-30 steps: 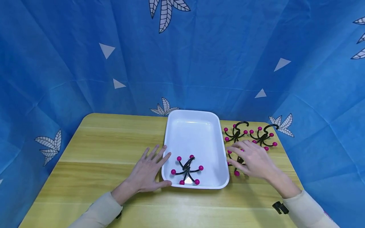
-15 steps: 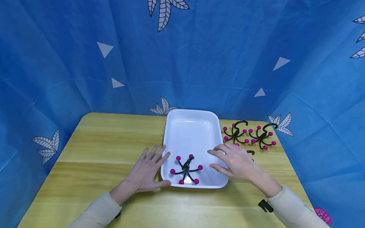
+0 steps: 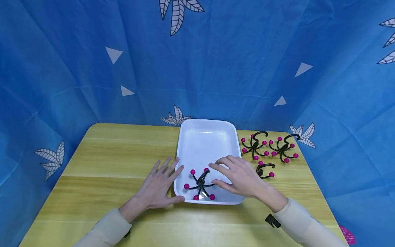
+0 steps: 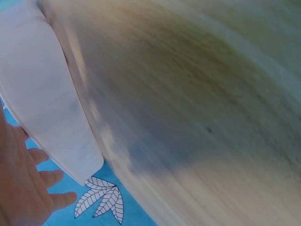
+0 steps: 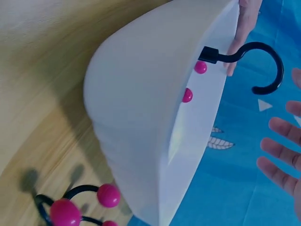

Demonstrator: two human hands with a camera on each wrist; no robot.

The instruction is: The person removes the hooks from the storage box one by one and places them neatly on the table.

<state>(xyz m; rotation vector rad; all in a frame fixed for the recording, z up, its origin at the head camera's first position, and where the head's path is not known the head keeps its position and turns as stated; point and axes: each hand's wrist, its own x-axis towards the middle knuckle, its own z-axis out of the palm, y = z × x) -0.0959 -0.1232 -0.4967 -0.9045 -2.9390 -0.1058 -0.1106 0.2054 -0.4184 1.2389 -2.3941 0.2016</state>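
A black hook hanger [image 3: 201, 183] with several curved arms tipped in pink balls sits in the near end of the white tray [image 3: 206, 144]. My right hand [image 3: 240, 176] is over the tray's right side, its fingertips close to this hanger and holding nothing. The right wrist view shows the hanger's hook [image 5: 256, 45] standing above the tray rim, with a gap between it and my loosely spread fingers. At the tray's left rim, my left hand [image 3: 156, 188] lies with fingers spread, seeming to touch the edge. The left wrist view shows these fingers beside the tray wall [image 4: 51, 94].
Right of the tray are a hanger [image 3: 255, 144] and another hanger [image 3: 282, 149] at the back. A third hanger [image 3: 261, 172] lies nearer, partly hidden by my right hand. Wooden table [image 3: 117, 154] extends left of the tray; a blue curtain [image 3: 234, 68] hangs behind.
My right hand has moved left from the nearer hanger on the table to above the tray, beside the hanger in it. My left hand and the tray have hardly moved.
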